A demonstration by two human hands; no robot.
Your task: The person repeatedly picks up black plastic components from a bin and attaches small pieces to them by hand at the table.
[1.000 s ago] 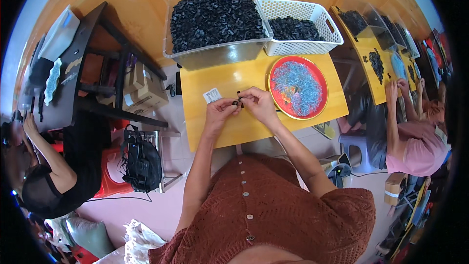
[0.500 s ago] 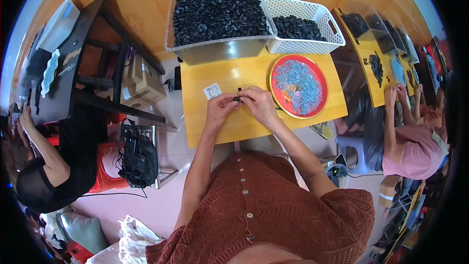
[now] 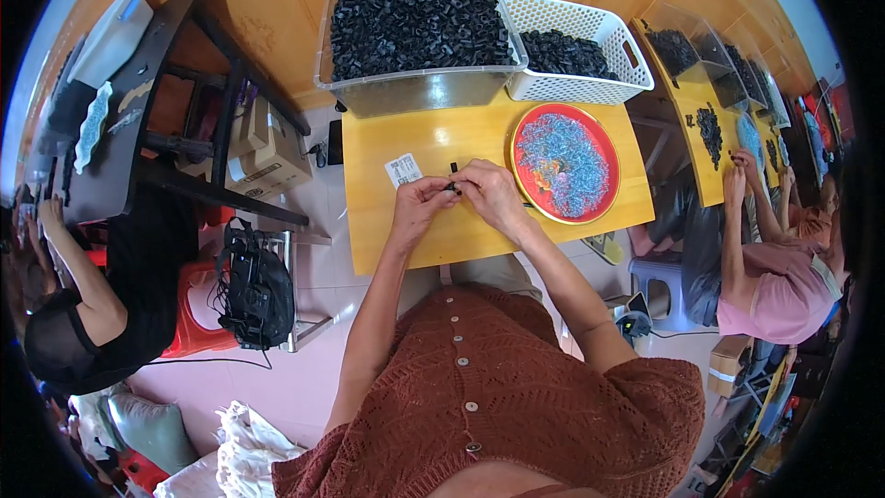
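Observation:
Over the near part of the yellow table (image 3: 387,244), both my hands meet at the fingertips. My left hand (image 3: 422,207) pinches a small black plastic part (image 3: 451,187). The fingers of my right hand (image 3: 492,192) close on the same part from the other side, covering much of it. Just beyond the fingertips lies another small black piece (image 3: 454,167). A white printed label (image 3: 403,170) rests left of my hands. To their right stands a red round tray (image 3: 523,186) with a gold rim, holding many small clear-blue pieces (image 3: 567,161) and a few orange ones.
At the table's back, a clear plastic bin (image 3: 419,92) is heaped with black parts; beside it, a white perforated basket (image 3: 576,89) holds more. People work at a dark table (image 3: 171,46) on the left and another yellow table (image 3: 705,161) on the right. A black bag (image 3: 258,286) sits at left.
My hands stay together at nearly the same spot, with the fingers shifted slightly around the black part. The whole view has moved a little.

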